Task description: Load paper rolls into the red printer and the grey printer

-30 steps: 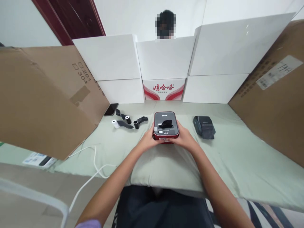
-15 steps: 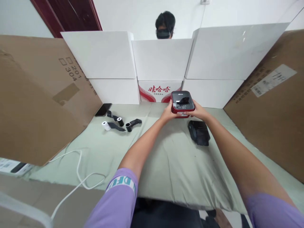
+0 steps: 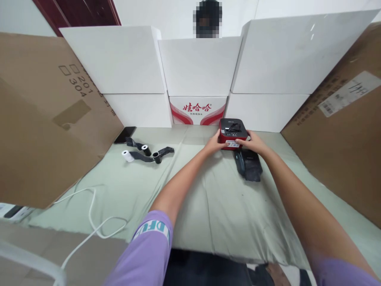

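A small boxy red and black printer is at the back of the cloth-covered table, in front of the white boxes. My left hand grips its left front corner. Its right side is in my right hand, with the thumb across the front near a white label. Whether the base rests on the cloth cannot be made out. Just in front of it lies a black handheld device with a dark flap, close below my right hand.
Several small rolls with black strips lie on the left, near a dark flat phone-like slab. White boxes wall the back; brown cardboard closes both sides. A white cable trails over the left front. Behind the boxes is a person's head.
Both hands have shifted the printer slightly right and nearer the black device, and more of its front shows. My view has tilted down a little. The rolls stay put.
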The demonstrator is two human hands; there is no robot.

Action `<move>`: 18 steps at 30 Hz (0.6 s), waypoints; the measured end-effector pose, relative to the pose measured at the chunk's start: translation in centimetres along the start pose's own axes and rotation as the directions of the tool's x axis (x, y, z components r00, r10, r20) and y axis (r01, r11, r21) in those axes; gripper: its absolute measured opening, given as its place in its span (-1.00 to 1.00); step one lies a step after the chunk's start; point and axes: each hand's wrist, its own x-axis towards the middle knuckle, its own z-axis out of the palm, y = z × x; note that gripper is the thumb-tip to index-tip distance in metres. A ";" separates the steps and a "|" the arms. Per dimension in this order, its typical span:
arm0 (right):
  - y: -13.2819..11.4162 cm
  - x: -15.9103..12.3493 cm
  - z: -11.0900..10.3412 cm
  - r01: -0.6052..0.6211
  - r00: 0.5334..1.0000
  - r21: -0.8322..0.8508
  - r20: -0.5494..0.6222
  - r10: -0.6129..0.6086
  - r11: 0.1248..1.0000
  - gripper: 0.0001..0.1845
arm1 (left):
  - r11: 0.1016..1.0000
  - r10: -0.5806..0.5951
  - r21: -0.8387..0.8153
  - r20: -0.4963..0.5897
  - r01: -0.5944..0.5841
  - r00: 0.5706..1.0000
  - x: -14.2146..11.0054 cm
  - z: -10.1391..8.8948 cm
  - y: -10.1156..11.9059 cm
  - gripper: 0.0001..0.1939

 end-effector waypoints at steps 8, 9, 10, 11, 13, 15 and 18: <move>-2.9 -9.4 1.7 -0.363 0.929 -0.434 -0.106 0.353 0.825 0.16 | 0.991 -0.072 0.109 -0.102 0.083 0.992 -5.8 0.7 0.8 -0.09; -3.8 -10.4 2.0 -0.381 0.922 -0.439 -0.113 0.371 0.814 0.12 | 0.989 -0.082 0.113 -0.108 0.094 0.991 -7.1 0.7 1.2 -0.14; -4.7 -11.2 2.5 -0.387 0.919 -0.428 -0.108 0.379 0.817 0.07 | 0.990 -0.089 0.100 -0.098 0.099 0.991 -8.4 0.7 1.7 -0.20; -5.8 -11.9 3.0 -0.381 0.921 -0.406 -0.091 0.378 0.831 0.04 | 0.992 -0.098 0.068 -0.071 0.103 0.993 -9.8 0.5 2.1 -0.27; -8.1 -12.9 4.5 -0.351 0.933 -0.350 -0.050 0.356 0.869 0.00 | 0.991 -0.133 0.003 -0.019 0.133 0.991 -12.3 -0.4 3.0 -0.36; -10.4 -13.5 6.6 -0.312 0.947 -0.310 -0.018 0.322 0.898 -0.02 | 0.990 -0.142 0.003 -0.015 0.142 0.990 -14.3 -1.8 3.7 -0.44; -12.8 -13.8 10.6 -0.290 0.956 -0.262 -0.037 0.290 0.921 -0.01 | 0.988 -0.125 0.085 -0.069 0.131 0.990 -16.3 -4.5 4.3 -0.49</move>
